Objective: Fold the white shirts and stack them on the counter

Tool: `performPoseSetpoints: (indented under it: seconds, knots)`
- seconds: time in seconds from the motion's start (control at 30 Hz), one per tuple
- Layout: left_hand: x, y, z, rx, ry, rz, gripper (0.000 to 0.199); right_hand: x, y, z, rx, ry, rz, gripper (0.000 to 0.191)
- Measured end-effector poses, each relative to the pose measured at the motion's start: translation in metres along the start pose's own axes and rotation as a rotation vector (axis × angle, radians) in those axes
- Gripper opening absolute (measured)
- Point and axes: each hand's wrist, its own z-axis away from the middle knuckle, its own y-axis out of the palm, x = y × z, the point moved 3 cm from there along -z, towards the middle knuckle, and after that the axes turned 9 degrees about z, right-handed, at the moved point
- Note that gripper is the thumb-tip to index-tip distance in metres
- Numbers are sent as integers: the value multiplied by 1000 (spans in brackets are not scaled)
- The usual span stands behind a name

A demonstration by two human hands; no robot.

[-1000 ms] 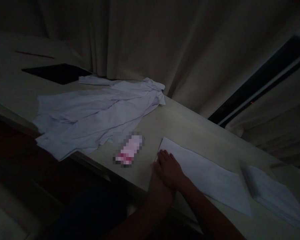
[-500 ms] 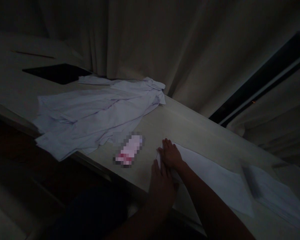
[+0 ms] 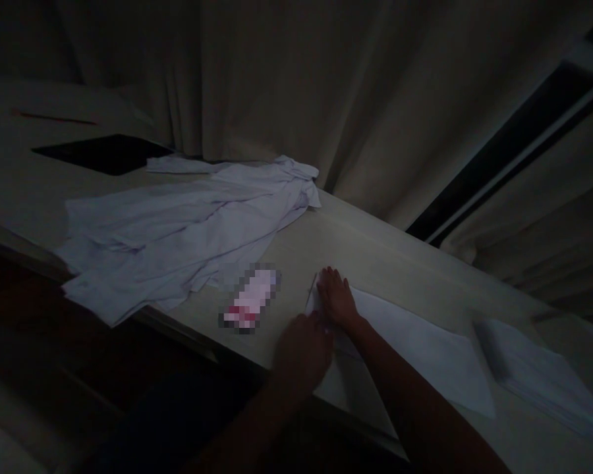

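Observation:
A white cloth [image 3: 415, 336], long and flattened, lies on the pale table [image 3: 366, 240] at the right of centre. My right hand [image 3: 337, 297] rests flat on its left end, fingers slightly apart. Just below and to the left, my left hand [image 3: 304, 350] is closed at the near left edge of that cloth, its fingers curled and a bit of fabric seeming to be between them. Dimness hides the exact grip. To the left of both hands a white garment [image 3: 192, 224] is spread in loose folds, partly over the table's front edge.
Between the garment and my hands lies a pixelated pink-and-white object [image 3: 252, 297]. A stack of folded white cloth [image 3: 543, 375] is at the right. Farther left are a flat black item [image 3: 103, 153] and a thin stick [image 3: 56, 119]. Curtains [image 3: 277, 79] hang behind the table.
My left hand has moved slightly left, and its stretched fingers have curled closed at the cloth's edge. My right hand stays flat on the cloth. The view has shifted a little.

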Motion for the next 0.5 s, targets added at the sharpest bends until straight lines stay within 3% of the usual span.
performPoseSetpoints:
  seconds: [0.17, 0.33, 0.5]
  knots:
    - [20, -28, -19, 83, -26, 47, 32, 6, -5, 50, -103, -15, 33, 57]
    - [13, -22, -16, 66, 68, -7, 34, 21, 18, 95, -151, 32, 89, 54]
    - [23, -14, -13, 24, 55, 4, 38, 20, 24, 107, -203, 102, 83, 55]
